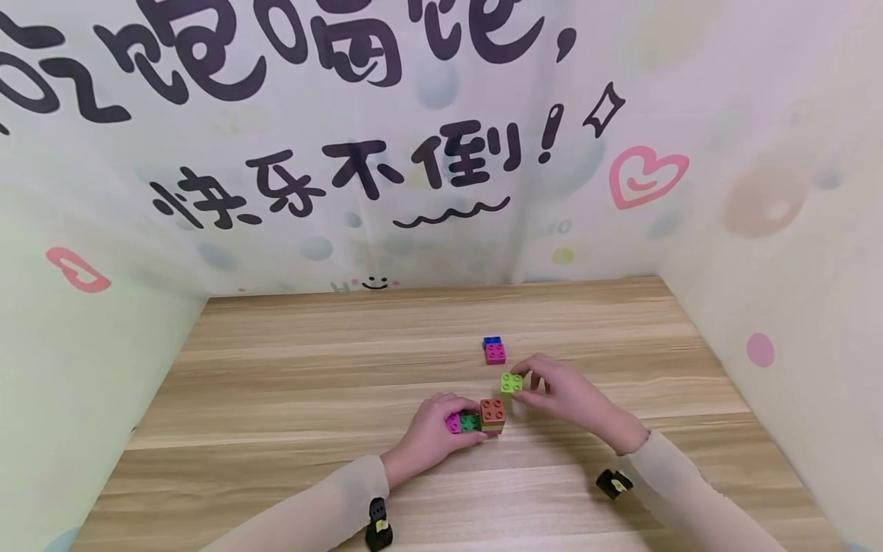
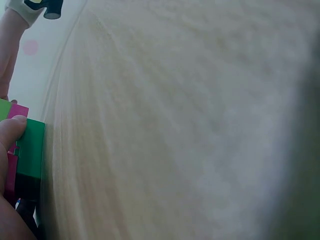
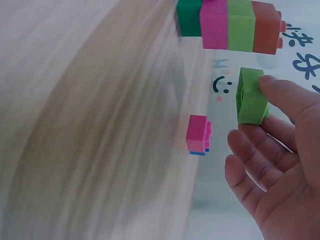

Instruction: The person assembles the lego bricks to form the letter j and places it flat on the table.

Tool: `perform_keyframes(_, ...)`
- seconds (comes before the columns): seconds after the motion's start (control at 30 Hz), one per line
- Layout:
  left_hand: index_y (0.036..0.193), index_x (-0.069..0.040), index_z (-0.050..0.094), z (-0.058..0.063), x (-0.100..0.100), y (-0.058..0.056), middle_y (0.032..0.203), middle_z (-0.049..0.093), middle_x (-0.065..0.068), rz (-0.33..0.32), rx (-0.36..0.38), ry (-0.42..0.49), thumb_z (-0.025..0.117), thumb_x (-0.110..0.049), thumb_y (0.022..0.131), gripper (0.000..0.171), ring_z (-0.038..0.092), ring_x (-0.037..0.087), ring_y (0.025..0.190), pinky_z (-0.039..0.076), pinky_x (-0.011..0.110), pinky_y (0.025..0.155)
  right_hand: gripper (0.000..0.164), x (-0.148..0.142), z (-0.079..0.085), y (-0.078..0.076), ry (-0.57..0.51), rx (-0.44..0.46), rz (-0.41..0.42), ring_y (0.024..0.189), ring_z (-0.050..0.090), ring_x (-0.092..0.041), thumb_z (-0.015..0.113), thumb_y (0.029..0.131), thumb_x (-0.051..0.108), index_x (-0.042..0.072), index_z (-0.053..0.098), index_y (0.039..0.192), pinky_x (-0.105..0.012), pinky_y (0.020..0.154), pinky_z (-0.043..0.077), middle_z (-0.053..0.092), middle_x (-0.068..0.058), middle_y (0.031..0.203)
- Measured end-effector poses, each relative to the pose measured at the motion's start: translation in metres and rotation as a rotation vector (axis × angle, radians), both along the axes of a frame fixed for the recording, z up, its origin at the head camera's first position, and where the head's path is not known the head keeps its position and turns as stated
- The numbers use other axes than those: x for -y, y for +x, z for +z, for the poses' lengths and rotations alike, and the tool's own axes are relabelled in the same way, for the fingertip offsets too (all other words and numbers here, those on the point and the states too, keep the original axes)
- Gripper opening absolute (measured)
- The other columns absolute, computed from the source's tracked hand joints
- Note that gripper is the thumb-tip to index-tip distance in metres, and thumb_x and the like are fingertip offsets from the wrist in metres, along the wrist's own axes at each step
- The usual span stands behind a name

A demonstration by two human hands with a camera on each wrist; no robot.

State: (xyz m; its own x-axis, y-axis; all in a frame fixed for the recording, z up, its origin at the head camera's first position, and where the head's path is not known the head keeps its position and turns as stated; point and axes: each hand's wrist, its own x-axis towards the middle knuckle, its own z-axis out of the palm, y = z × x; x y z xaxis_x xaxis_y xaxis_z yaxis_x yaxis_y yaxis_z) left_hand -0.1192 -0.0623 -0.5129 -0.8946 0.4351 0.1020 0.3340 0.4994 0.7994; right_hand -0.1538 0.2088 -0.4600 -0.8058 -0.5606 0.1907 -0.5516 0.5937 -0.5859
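My left hand [image 1: 429, 431] grips a toy-brick build from its left side, fingers behind and thumb in front. The build has a magenta brick [image 1: 453, 423] and a dark green brick [image 1: 470, 422] low down, with a stack at its right end. An orange-brown brick [image 1: 493, 408] tops this stack, above a lime green one [image 3: 240, 26] and a magenta one [image 3: 214, 24]. Between thumb and fingers, my right hand [image 1: 562, 392] pinches a loose lime green brick [image 1: 511, 382], held in the air right of and behind the stack. In the left wrist view, a digit presses against the green brick [image 2: 31, 155].
Farther back on the wooden table [image 1: 310, 360] lie a pink brick [image 1: 495, 353] and a blue brick [image 1: 492, 340], close together. A printed white backdrop [image 1: 441, 253] stands at the table's rear edge, with pale panels on both sides.
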Motion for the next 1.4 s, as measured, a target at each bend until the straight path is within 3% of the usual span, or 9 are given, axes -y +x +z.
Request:
perform_keyframes(0.3, 0.121, -0.016, 0.076, 0.0, 0.0, 0.0, 0.117, 0.074, -0.002, 0.001, 0.002, -0.005, 0.087, -0.036, 0.085, 0.043, 0.062, 0.017, 0.109, 0.049, 0.036, 0.097, 0.031, 0.004, 0.011, 0.004, -0.001, -0.005, -0.02, 0.088, 0.062, -0.009, 0.079, 0.093, 0.02, 0.013, 0.069, 0.122, -0.029, 0.071, 0.056, 0.069, 0.005, 0.109)
perform_keyframes(0.67, 0.121, -0.015, 0.076, -0.001, 0.001, 0.001, 0.117, 0.075, -0.002, -0.007, -0.01, 0.005, 0.088, -0.035, 0.085, 0.042, 0.062, 0.016, 0.107, 0.049, 0.034, 0.094, 0.032, 0.015, 0.026, 0.012, -0.03, -0.039, 0.04, 0.086, 0.061, -0.008, 0.08, 0.093, 0.017, 0.014, 0.069, 0.122, -0.029, 0.067, 0.056, 0.068, 0.009, 0.104)
perform_keyframes(0.93, 0.121, -0.014, 0.076, 0.001, 0.001, 0.001, 0.116, 0.075, -0.001, -0.009, -0.027, -0.001, 0.088, -0.032, 0.085, 0.043, 0.062, 0.017, 0.105, 0.048, 0.034, 0.093, 0.03, 0.022, 0.025, 0.016, -0.039, -0.056, 0.103, 0.087, 0.062, -0.007, 0.08, 0.094, 0.019, 0.016, 0.069, 0.121, -0.024, 0.068, 0.054, 0.071, 0.007, 0.11)
perform_keyframes(1.4, 0.12, -0.014, 0.076, 0.0, 0.001, 0.001, 0.116, 0.075, -0.002, -0.009, -0.03, -0.016, 0.088, -0.032, 0.085, 0.041, 0.062, 0.017, 0.107, 0.048, 0.038, 0.096, 0.032, 0.026, 0.022, 0.021, -0.044, -0.043, 0.13, 0.087, 0.061, -0.007, 0.079, 0.094, 0.02, 0.013, 0.067, 0.122, -0.029, 0.068, 0.055, 0.067, 0.005, 0.107)
